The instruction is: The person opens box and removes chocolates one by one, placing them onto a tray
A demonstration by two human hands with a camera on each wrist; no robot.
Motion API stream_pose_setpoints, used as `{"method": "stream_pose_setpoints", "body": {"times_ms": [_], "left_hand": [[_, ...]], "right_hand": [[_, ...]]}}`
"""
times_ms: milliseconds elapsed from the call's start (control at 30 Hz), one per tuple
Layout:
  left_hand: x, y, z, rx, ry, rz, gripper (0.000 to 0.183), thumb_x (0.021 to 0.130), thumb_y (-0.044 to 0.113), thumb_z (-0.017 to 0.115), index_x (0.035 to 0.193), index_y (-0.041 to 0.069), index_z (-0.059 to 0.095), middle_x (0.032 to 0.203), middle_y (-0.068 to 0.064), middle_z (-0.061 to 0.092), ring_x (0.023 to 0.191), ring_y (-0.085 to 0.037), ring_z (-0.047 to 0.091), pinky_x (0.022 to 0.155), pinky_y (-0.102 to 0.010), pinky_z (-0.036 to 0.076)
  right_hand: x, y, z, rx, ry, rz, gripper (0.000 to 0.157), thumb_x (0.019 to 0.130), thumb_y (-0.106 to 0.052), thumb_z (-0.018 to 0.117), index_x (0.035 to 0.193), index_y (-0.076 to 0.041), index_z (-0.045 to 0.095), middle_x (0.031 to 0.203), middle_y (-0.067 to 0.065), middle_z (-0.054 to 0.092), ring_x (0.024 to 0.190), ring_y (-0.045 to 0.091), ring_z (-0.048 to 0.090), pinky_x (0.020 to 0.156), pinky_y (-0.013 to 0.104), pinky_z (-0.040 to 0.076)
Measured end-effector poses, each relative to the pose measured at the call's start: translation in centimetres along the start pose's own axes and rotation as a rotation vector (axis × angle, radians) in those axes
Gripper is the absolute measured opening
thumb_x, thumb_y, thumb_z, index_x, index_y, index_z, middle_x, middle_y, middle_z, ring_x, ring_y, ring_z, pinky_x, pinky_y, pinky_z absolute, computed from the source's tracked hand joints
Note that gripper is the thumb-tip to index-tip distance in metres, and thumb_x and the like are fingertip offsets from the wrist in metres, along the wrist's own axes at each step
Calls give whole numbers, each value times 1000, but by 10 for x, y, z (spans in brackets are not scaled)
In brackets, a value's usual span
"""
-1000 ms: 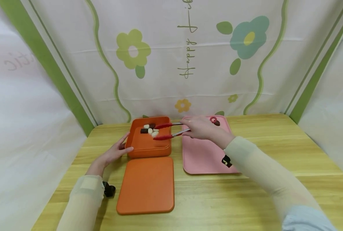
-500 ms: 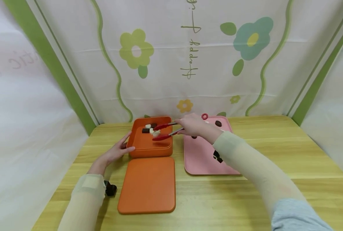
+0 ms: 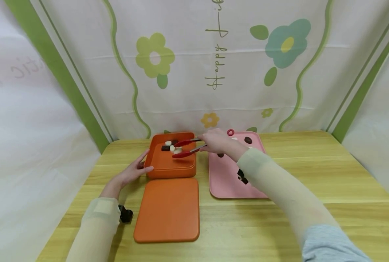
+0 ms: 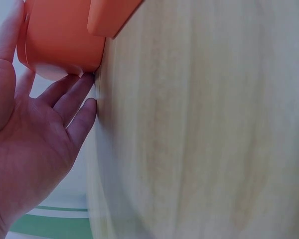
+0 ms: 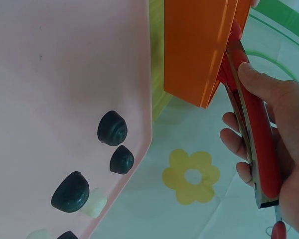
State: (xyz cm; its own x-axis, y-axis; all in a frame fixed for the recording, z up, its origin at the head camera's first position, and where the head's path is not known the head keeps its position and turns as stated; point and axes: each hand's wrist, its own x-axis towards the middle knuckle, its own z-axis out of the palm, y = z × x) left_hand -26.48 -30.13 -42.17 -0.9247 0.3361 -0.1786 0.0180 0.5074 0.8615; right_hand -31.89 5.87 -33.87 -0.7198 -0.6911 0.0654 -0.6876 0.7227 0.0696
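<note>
In the head view my right hand (image 3: 215,140) grips a pair of metal tongs (image 3: 183,155) with red tips and a red handle sleeve. The tips are spread inside an orange box (image 3: 161,161), on either side of a white piece (image 3: 177,150); I cannot tell whether they touch it. Dark, chocolate-like pieces (image 3: 165,148) and other white ones lie beside it. My left hand (image 3: 129,174) rests at the box's near left corner. Its thumb touches the front rim and its extended fingers (image 4: 79,97) lie along the outer wall.
An orange lid (image 3: 167,211) lies flat in front of the box. To the right is a pink tray (image 3: 225,182) with several dark pieces (image 5: 112,128) and white ones (image 5: 94,202), partly behind my right arm. A printed curtain (image 3: 194,91) hangs behind the wooden table.
My right hand has shifted slightly left with the tongs, and their tips are a little nearer each other. The head view has shifted slightly. My left hand stays at the box.
</note>
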Motion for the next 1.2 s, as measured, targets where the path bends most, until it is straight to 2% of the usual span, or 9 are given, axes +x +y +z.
{"method": "stream_pose_setpoints", "body": {"times_ms": [267,767,1033,1200], "left_hand": [[0,0,0,-6,0,6,82,98,34,59,158,29,3,156,-26,19,141,-43,20,111,-61,15],[-1,2,1,-5,7,-5,80,100,26,57,158,29,2,155,-27,20,141,-43,20,111,-60,15],[0,1,0,4,1,-4,82,99,32,58,158,29,2,154,-28,21,141,-44,21,110,-61,16],[0,1,0,6,0,-1,82,98,33,59,158,29,3,156,-26,19,141,-43,20,110,-61,15]], "right_hand": [[4,-2,-2,-7,-17,27,30,86,-41,73,101,-14,69,77,-4,61,72,17,56,63,32,47],[7,-10,-4,-46,-52,33,33,85,-44,73,107,-18,72,87,-4,68,74,16,58,65,32,49],[8,-10,-7,-71,-54,45,33,85,-44,73,101,-16,71,83,-4,65,70,17,57,64,32,48],[9,-13,-6,-65,-71,38,32,85,-44,73,102,-16,73,85,-3,67,74,18,57,68,33,46]]}}
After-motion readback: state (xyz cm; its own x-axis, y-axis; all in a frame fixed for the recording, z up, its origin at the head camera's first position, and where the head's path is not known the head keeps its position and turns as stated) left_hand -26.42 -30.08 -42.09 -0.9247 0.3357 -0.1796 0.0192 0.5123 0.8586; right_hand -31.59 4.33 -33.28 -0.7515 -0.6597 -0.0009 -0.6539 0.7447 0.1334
